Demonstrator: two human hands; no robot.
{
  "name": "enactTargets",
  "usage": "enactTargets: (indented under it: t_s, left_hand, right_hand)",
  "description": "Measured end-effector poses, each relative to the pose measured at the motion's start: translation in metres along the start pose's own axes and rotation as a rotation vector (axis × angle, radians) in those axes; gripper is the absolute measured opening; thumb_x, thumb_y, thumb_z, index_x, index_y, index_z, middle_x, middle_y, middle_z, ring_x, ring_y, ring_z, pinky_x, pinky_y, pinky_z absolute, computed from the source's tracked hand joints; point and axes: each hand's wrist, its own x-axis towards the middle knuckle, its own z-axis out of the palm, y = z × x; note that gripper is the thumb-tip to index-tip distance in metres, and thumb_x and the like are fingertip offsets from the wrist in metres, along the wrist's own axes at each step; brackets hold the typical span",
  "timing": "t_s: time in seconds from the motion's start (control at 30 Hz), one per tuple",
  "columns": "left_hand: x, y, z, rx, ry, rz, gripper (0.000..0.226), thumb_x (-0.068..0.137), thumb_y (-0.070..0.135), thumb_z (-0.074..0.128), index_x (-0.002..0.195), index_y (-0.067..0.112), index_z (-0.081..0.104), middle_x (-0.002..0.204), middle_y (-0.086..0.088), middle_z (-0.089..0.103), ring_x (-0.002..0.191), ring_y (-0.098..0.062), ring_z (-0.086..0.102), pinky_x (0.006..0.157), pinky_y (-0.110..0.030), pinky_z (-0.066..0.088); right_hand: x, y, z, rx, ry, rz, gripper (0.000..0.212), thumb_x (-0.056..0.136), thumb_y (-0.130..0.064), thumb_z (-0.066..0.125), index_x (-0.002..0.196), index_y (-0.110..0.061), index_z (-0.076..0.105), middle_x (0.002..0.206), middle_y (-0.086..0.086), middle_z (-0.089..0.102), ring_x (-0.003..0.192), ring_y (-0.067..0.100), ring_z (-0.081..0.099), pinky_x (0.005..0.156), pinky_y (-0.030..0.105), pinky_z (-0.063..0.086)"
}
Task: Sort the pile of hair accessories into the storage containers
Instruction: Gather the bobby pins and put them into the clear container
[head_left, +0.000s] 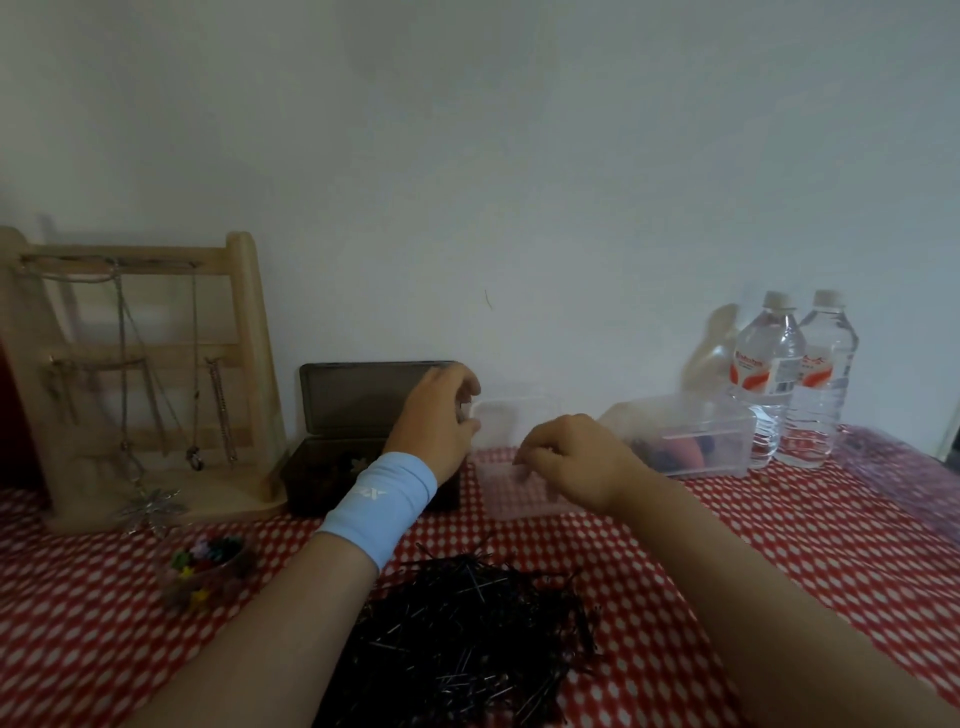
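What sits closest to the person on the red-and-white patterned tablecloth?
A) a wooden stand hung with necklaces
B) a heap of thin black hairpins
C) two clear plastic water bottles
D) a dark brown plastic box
B: the heap of thin black hairpins lies nearest the camera; the clear plastic water bottles, wooden stand and dark brown plastic box stand back by the wall.

One wide-angle head camera looks forward and down, close above the hairpin pile (457, 639), toward the wall (519, 156).
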Motion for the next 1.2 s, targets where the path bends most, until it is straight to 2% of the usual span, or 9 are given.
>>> enactTargets:
  t_s: [0.13, 0.27, 0.37, 0.6, 0.8, 0.9, 1.0, 1.1, 1.2]
  left_hand:
    - [-0.004, 0.005, 0.0, 0.043, -0.28, 0.028, 0.023, 0.089, 0.028, 0.068, 0.111, 0.022, 0.065, 0.114, 0.006, 0.06, 0.104, -0.01, 0.058, 0.089, -0.025, 0.047]
    - [-0.006, 0.012, -0.002, 0.241, -0.525, 0.042, 0.046, 0.095, 0.036, 0.053, 0.14, 0.027, 0.046, 0.146, 0.002, 0.044, 0.133, -0.02, 0.043, 0.109, -0.037, 0.036]
    - [-0.009, 0.011, -0.004, 0.52, -0.688, 0.02, 0.062, 0.096, 0.043, 0.044, 0.153, 0.032, 0.021, 0.164, 0.004, 0.008, 0.15, -0.021, 0.008, 0.121, -0.047, 0.009]
    - [-0.006, 0.004, 0.002, 0.602, -0.661, -0.044, 0.07, 0.097, 0.056, 0.038, 0.155, 0.031, 0.008, 0.164, 0.003, -0.006, 0.15, -0.02, -0.001, 0.119, -0.046, 0.007]
    - [-0.006, 0.004, -0.002, 0.502, -0.643, -0.047, 0.072, 0.096, 0.056, 0.042, 0.155, 0.03, 0.01, 0.164, 0.0, -0.004, 0.15, -0.023, 0.0, 0.121, -0.045, 0.012]
    - [-0.008, 0.02, -0.016, 0.426, -0.514, 0.036, 0.058, 0.097, 0.047, 0.047, 0.15, 0.029, 0.03, 0.158, -0.001, 0.026, 0.144, -0.024, 0.02, 0.117, -0.042, 0.023]
    - [-0.008, 0.034, -0.038, 0.331, -0.473, 0.048, 0.027, 0.097, 0.033, 0.052, 0.123, 0.027, 0.056, 0.122, 0.002, 0.058, 0.113, -0.017, 0.052, 0.097, -0.033, 0.043]
    - [-0.015, 0.04, -0.064, 0.439, -0.592, 0.035, 0.008, 0.096, 0.029, 0.052, 0.09, 0.03, 0.056, 0.09, 0.008, 0.057, 0.084, -0.013, 0.055, 0.07, -0.024, 0.04]
    - [-0.037, 0.032, -0.081, 0.471, -0.679, 0.022, 0.017, 0.095, 0.034, 0.053, 0.093, 0.02, 0.063, 0.091, 0.006, 0.062, 0.084, -0.012, 0.059, 0.072, -0.026, 0.043]
  right_hand:
    - [0.007, -0.005, -0.001, 0.081, -0.201, 0.114, 0.03, 0.089, -0.019, 0.055, 0.114, -0.031, 0.068, 0.133, -0.005, 0.05, 0.088, 0.015, 0.066, 0.063, 0.029, 0.052]
    - [0.008, -0.003, 0.003, -0.133, -0.205, 0.04, 0.044, 0.079, -0.049, 0.059, 0.122, -0.04, 0.064, 0.134, -0.003, 0.051, 0.116, 0.019, 0.05, 0.099, 0.039, 0.042]
    - [0.007, -0.003, -0.003, -0.329, -0.14, 0.092, 0.059, 0.075, -0.071, 0.054, 0.127, -0.044, 0.059, 0.139, -0.001, 0.046, 0.131, 0.024, 0.035, 0.11, 0.048, 0.033]
    - [0.0, -0.01, -0.001, -0.365, -0.439, 0.158, 0.061, 0.099, -0.064, 0.029, 0.154, -0.039, 0.028, 0.167, 0.004, 0.012, 0.152, 0.028, 0.003, 0.12, 0.049, 0.01]
    - [-0.002, 0.0, -0.004, -0.152, -0.385, 0.192, 0.068, 0.092, -0.07, 0.044, 0.153, -0.041, 0.031, 0.168, 0.0, 0.004, 0.154, 0.022, 0.0, 0.123, 0.052, 0.007]
    - [0.001, -0.006, -0.006, -0.319, -0.377, 0.164, 0.072, 0.09, -0.076, 0.037, 0.153, -0.04, 0.031, 0.168, 0.002, 0.008, 0.154, 0.023, 0.005, 0.121, 0.057, 0.009]
    - [0.004, -0.024, -0.01, -0.347, -0.187, 0.029, 0.068, 0.086, -0.077, 0.034, 0.137, -0.037, 0.054, 0.154, 0.005, 0.04, 0.143, 0.026, 0.03, 0.114, 0.051, 0.027]
    - [0.006, -0.053, -0.013, -0.146, -0.142, -0.103, 0.036, 0.092, -0.046, 0.051, 0.11, -0.024, 0.072, 0.114, 0.0, 0.064, 0.105, 0.019, 0.059, 0.09, 0.034, 0.047]
    - [0.003, -0.077, -0.005, -0.182, -0.362, -0.162, 0.023, 0.091, -0.026, 0.059, 0.105, -0.02, 0.075, 0.103, 0.001, 0.072, 0.091, 0.017, 0.065, 0.087, 0.033, 0.052]
